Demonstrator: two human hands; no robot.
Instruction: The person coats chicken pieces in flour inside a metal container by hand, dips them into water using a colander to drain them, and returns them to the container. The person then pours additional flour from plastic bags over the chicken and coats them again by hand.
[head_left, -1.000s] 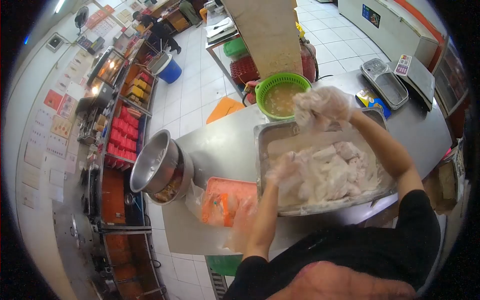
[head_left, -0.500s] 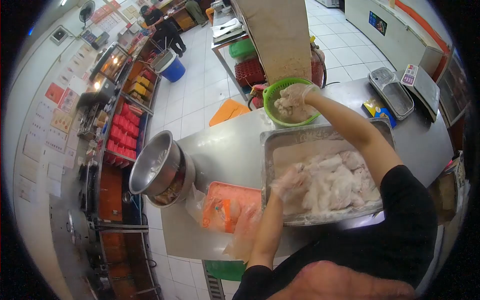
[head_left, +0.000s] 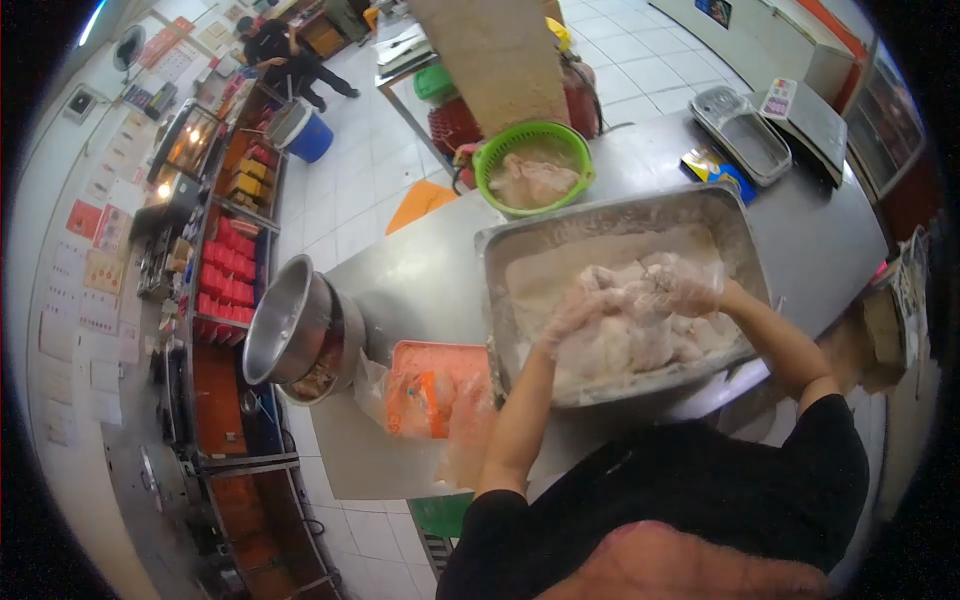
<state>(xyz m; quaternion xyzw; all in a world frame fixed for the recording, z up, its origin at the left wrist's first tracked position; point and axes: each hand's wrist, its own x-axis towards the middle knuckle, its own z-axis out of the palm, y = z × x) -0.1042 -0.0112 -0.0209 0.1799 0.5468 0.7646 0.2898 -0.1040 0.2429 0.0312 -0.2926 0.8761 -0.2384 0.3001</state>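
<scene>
1. Head view, how it handles: from where I stand, the floury meat pieces (head_left: 625, 345) look soft and floppy, fairly weighty when wet. Likely slippery under the powder, and a rough squeeze may rub the coating off. Not fragile otherwise.
2. Where to take hold: best at a thick part, fingers wrapped beneath, not by a thin flap. The pieces are heaped in the metal tray (head_left: 625, 213), mostly toward the side nearest the person, on the steel tabletop (head_left: 420, 260).
3. Left hand (head_left: 573, 315): in a clear glove, fingers partly curled against the heap. Can't tell if that grip is clamped on a piece.
4. Right hand (head_left: 690, 285): also gloved, fingers bent and touching the heap's far side. How firmly it holds, if at all, is hidden.
5. Around: green basket (head_left: 583, 178) beside the tray's far edge, with wet meat (head_left: 535, 180) in cloudy liquid; steel bowl (head_left: 290, 320) off to the left.
6. Changed from half a second ago: right hand was down in the basket, now it's back over the tray next to the left one. The wet meat it was covering shows. A second ago, that hand held a pale lump above the tray's far edge.
</scene>
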